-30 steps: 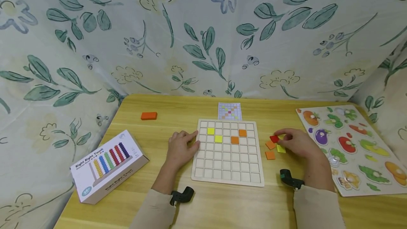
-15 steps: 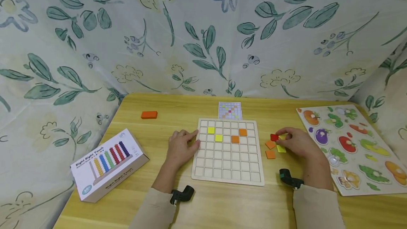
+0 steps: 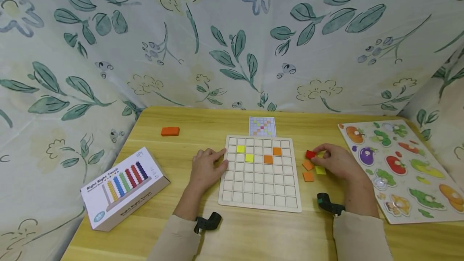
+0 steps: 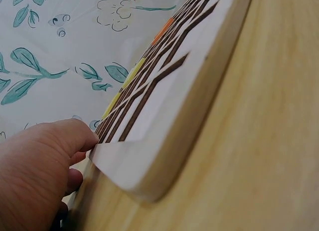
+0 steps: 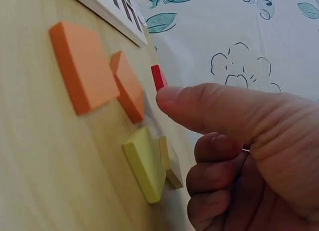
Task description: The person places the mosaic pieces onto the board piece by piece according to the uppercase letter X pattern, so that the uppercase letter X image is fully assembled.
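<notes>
The left hand (image 3: 206,168) touches the left edge of the board (image 3: 259,177), thumb and forefinger parted, gripping nothing. Right of the board lie loose orange tiles (image 3: 308,177) and yellow tiles (image 3: 320,170); just beyond, the red tile (image 3: 310,154) sits in the right hand's (image 3: 332,162) grip — a close pinch. Picking up seems the step in hand; the next move likely calls for setting it in the middle square (image 3: 259,167), going by the card (image 3: 262,126) at the far side.

Farther yellow tile (image 5: 170,164): mostly hidden beneath right hand (image 3: 337,162) in head view. Red tile (image 5: 158,76), right wrist view: part hidden behind thumb (image 5: 214,105). Vegetable board (image 3: 402,181): near right corner cut off. Box (image 3: 125,198), left: smallest lettering illegible.
</notes>
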Demonstrator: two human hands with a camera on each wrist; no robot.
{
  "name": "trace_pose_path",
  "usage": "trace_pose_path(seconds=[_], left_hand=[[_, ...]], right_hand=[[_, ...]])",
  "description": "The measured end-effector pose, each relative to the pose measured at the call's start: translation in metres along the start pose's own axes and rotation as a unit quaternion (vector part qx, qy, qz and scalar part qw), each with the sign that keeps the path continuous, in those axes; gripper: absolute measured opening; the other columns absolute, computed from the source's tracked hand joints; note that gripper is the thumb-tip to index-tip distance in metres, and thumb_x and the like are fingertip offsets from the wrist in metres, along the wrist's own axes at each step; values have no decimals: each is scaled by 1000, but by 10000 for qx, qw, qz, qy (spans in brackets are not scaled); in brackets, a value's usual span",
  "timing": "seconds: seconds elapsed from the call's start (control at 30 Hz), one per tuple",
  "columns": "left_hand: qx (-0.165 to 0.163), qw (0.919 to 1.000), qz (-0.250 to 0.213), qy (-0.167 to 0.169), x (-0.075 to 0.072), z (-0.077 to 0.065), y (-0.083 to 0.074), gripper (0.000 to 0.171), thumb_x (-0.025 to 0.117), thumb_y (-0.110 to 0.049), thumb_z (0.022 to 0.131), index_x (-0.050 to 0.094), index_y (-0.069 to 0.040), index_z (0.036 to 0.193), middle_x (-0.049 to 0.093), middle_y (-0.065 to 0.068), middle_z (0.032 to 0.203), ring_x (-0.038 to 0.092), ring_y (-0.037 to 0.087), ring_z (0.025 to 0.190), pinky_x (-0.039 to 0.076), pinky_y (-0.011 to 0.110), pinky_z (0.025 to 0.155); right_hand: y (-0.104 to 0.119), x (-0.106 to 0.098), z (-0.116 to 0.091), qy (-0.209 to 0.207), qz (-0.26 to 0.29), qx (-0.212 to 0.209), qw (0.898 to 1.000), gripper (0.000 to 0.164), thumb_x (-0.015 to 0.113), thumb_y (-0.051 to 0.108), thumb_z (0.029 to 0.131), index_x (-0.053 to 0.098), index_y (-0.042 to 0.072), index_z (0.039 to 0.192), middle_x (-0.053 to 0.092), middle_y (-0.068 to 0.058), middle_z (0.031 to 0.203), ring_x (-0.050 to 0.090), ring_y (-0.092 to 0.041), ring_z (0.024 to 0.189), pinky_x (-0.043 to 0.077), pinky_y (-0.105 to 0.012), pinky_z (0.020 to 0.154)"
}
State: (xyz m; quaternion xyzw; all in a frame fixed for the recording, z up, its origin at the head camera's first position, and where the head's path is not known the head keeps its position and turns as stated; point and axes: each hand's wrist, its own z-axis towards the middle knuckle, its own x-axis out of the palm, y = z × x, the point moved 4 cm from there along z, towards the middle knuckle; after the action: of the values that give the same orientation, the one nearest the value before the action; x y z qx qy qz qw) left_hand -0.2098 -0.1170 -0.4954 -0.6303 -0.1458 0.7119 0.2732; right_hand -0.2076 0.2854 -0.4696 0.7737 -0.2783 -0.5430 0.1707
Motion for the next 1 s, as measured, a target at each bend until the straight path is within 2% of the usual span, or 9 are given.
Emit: trace_pose_path(seconds=[0.13, 0.37, 0.53, 0.73, 1.0], left_hand=[[3, 10000, 7, -18, 0, 0, 1, 42, 69, -37, 93, 71, -25, 133, 63, -1, 92, 42, 16, 82, 30, 33, 78], [46, 10000, 45, -69, 2, -1, 2, 41, 69, -36, 93, 71, -25, 132, 65, -1, 92, 44, 16, 83, 32, 34, 78], [69, 9999, 58, -74, 1, 0, 1, 42, 69, -36, 93, 71, -25, 132, 64, -1, 92, 44, 16, 83, 32, 34, 78], [69, 9999, 93, -93, 1, 0, 1, 42, 69, -37, 92, 71, -25, 132, 63, -1, 91, 43, 16, 82, 32, 34, 78], [23, 9999, 105, -24, 0, 0, 1, 42, 68, -38, 93, 70, -26, 134, 64, -1, 93, 43, 16, 82, 32, 34, 78]], right_hand=[[6, 2, -1, 54, 65, 22, 10000, 42, 72, 33, 94, 61, 9, 127, 51, -6, 85, 49, -22, 73, 37, -30, 60], [20, 5, -3, 186, 142, -269, 9994, 40, 72, 33, 93, 62, 9, 124, 48, -4, 80, 47, -21, 66, 37, -30, 56], [30, 8, -5, 216, 60, -384, 9990, 41, 72, 34, 93, 62, 9, 125, 49, -5, 82, 47, -22, 69, 36, -31, 59], [45, 16, -7, 347, 70, -283, 9990, 41, 74, 36, 93, 62, 12, 123, 50, -6, 83, 48, -23, 69, 38, -32, 59], [64, 27, -8, 442, -15, -518, 9977, 35, 74, 34, 93, 65, 14, 119, 49, -6, 80, 48, -22, 70, 38, -31, 60]])
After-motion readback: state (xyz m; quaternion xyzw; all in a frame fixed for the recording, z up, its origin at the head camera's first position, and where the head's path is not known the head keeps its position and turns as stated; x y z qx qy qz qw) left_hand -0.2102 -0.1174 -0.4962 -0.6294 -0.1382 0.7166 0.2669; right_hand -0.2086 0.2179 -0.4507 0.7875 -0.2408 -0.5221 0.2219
